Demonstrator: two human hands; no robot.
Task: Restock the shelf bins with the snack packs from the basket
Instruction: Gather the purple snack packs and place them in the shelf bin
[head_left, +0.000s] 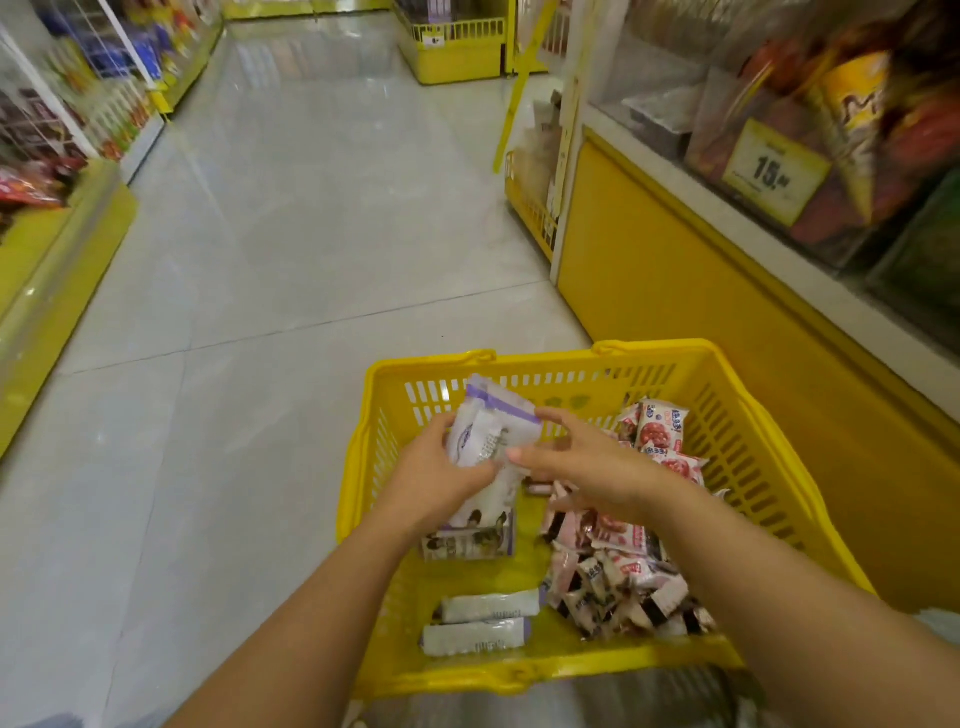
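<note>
We're looking down over both forearms, which reach from the near edge out over the yellow basket standing on the pale tiled floor of the aisle. The left hand comes in from the near left, wrist bent slightly, fingers and thumb curled round a small bunch of white-and-purple snack packs and holding them upright above the basket's far left corner. The right hand crosses in from the near right, back of the hand turned up, fingers straight and spread wide; its index finger and thumb touch the right edge of that bunch, while the lower fingers point down towards the basket's contents. Below the left wrist a purple-trimmed pack stands in the basket, and two long white packs lie flat side by side at the near left. Along the right side we've got a heap of pink-and-black packs, with red-and-white packs standing at its far end. To the right of the basket runs the yellow shelf base, and above it clear shelf bins hold blurred snacks behind a yellow price tag. More stocked shelves line the left side of the aisle.
</note>
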